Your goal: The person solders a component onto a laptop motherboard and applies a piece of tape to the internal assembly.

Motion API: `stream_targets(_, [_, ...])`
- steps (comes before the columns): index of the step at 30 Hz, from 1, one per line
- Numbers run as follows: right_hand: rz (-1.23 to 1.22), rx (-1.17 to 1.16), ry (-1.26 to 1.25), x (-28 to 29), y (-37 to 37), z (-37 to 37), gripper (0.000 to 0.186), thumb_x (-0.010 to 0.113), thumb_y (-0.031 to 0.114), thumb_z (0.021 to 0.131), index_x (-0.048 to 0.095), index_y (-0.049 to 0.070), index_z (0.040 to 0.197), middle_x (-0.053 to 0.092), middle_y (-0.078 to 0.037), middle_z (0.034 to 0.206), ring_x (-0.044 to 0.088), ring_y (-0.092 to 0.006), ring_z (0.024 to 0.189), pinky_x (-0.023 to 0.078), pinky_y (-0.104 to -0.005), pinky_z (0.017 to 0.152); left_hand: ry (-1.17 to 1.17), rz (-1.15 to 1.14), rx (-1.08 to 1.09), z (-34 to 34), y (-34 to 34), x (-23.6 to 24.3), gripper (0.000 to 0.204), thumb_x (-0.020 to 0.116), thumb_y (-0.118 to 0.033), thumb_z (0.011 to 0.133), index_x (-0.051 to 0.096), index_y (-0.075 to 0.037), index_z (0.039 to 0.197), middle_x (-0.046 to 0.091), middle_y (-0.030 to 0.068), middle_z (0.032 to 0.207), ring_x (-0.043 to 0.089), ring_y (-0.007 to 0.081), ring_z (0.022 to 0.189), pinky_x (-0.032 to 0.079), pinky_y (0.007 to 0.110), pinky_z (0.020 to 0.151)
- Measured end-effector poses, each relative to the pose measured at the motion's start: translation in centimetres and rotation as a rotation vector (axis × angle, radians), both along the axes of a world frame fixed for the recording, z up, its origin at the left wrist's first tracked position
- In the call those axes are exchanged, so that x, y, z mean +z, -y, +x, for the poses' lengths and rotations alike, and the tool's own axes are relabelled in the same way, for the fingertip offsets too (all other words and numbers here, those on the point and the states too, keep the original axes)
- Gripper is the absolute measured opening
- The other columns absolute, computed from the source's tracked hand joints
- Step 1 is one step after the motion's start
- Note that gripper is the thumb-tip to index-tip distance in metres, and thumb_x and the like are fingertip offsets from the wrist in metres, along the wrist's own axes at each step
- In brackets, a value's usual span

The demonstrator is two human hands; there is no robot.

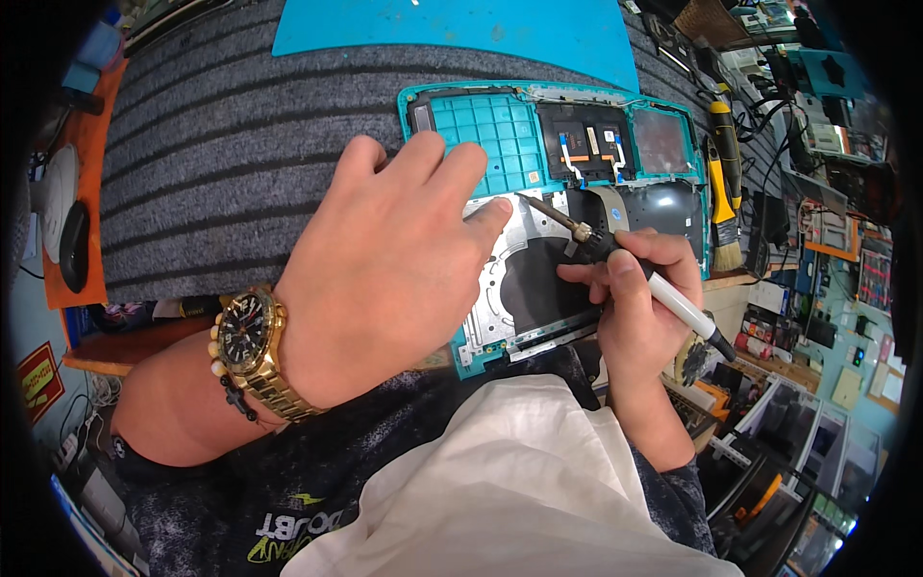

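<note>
A soldering iron (pixel 683 304) with a white-and-black handle is gripped pen-like in my right hand (pixel 639 322). Its thin tip points up and left, at the seam between the silver metal plate (pixel 495 300) and the teal plastic of an opened laptop top case (pixel 500 178). My left hand (pixel 394 260) is over the left part of the case, its fingers curled down. One fingertip presses beside the iron's tip. Whatever the other fingers may pinch is hidden under the hand. The touchpad underside (pixel 585 139), with white ribbon cables, shows at the far side of the case.
The case lies on a grey ribbed mat (pixel 212 163). A blue mat (pixel 452 34) lies beyond it. To the right are a yellow-and-black utility knife (pixel 723 159), a brush (pixel 726 252) and loose black cables (pixel 769 120). White cloth (pixel 490 481) covers my lap.
</note>
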State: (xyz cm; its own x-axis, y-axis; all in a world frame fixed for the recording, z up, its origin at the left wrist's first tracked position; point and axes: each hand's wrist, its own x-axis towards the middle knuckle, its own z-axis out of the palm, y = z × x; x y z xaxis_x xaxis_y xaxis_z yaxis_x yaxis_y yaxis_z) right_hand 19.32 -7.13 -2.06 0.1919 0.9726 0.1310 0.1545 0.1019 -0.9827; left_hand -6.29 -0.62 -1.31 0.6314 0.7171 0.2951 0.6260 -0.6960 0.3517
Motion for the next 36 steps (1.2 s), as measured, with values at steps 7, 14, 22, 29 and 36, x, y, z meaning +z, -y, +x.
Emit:
stream_targets(7, [0.250,0.028,0.067,0.8,-0.2,0.7,0.031,0.074,0.016,0.116,0.063,-0.003,0.138,0.073,-0.016,0.103,0.070,-0.0154,0.074,0.069,-0.0353,0.068,0.006,0.002,0.001,-0.2,0.0,-0.3,0.038,0.084,-0.011,0.089,0.090,-0.007,0.127,0.065,0.0073,0.110,0.063,0.0276,0.105,0.045,0.045,0.088])
stream_targets(14, [0.422,0.392,0.917,1.7,-3.6,0.9,0.048,0.084,0.001,0.086,0.075,0.009,0.132,0.087,-0.007,0.119,0.069,-0.0322,0.096,0.049,-0.0466,0.098,0.035,0.004,0.006,-0.1,0.1,-0.5,0.039,0.083,-0.011,0.092,0.090,-0.006,0.129,0.065,0.0067,0.110,0.062,0.0268,0.105,0.045,0.044,0.089])
stream_targets(22, [0.403,0.474,0.943,0.9,-5.1,-0.3,0.050,0.076,-0.002,0.072,0.071,0.013,0.120,0.085,-0.006,0.128,0.065,-0.0304,0.100,0.044,-0.0468,0.097,0.027,0.011,0.015,-0.2,0.1,-0.6,0.042,0.083,-0.012,0.092,0.089,-0.008,0.133,0.063,0.0057,0.109,0.061,0.0260,0.105,0.044,0.043,0.088])
stream_targets(29, [0.319,0.511,0.905,1.7,-5.2,0.8,0.048,0.072,-0.003,0.076,0.072,0.009,0.122,0.086,-0.012,0.127,0.066,-0.0324,0.095,0.048,-0.0449,0.091,0.031,0.011,0.013,-0.1,0.1,-0.5,0.041,0.084,-0.012,0.091,0.090,-0.008,0.132,0.063,0.0055,0.109,0.061,0.0258,0.105,0.044,0.043,0.088])
stream_targets(36, [0.423,0.386,0.738,2.5,-5.6,2.0,0.040,0.069,0.002,0.088,0.070,0.002,0.128,0.088,-0.020,0.127,0.066,-0.0300,0.091,0.053,-0.0419,0.091,0.032,0.007,0.014,-0.2,0.2,-0.5,0.042,0.085,-0.012,0.090,0.090,-0.007,0.131,0.064,0.0067,0.109,0.062,0.0265,0.105,0.044,0.043,0.088])
